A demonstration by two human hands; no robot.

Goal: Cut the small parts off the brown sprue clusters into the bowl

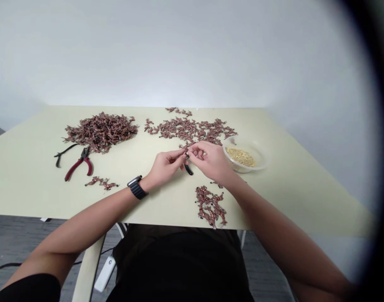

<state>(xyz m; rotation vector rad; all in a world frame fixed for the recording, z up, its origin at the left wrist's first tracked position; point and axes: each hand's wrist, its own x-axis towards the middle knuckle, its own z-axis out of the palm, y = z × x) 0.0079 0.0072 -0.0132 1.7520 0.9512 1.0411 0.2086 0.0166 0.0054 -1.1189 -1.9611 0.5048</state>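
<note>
Both forearms run in from the near corners, the left forearm (84, 222) and the right forearm (267, 209) slanting toward each other. A black watch (135, 187) sits on the left wrist. The left hand (165, 165) and the right hand (210, 160) meet above the pale green table (28, 176), both curled nearly shut, palms down, with their fingertips pinched together on a small black piece (188, 169). Its long axis slants down and toward the person, to the right.

A small heap of reddish-brown pieces (210, 205) lies just nearer than the right hand. A clear bowl (242, 155) of pale grains stands beyond that hand. To the left lie a short row of reddish-brown pieces (101, 182), red-handled pliers (80, 164) and a black-handled tool (66, 153). Farther off are a large reddish-brown heap (100, 132) and a loose spread of reddish-brown pieces (188, 130).
</note>
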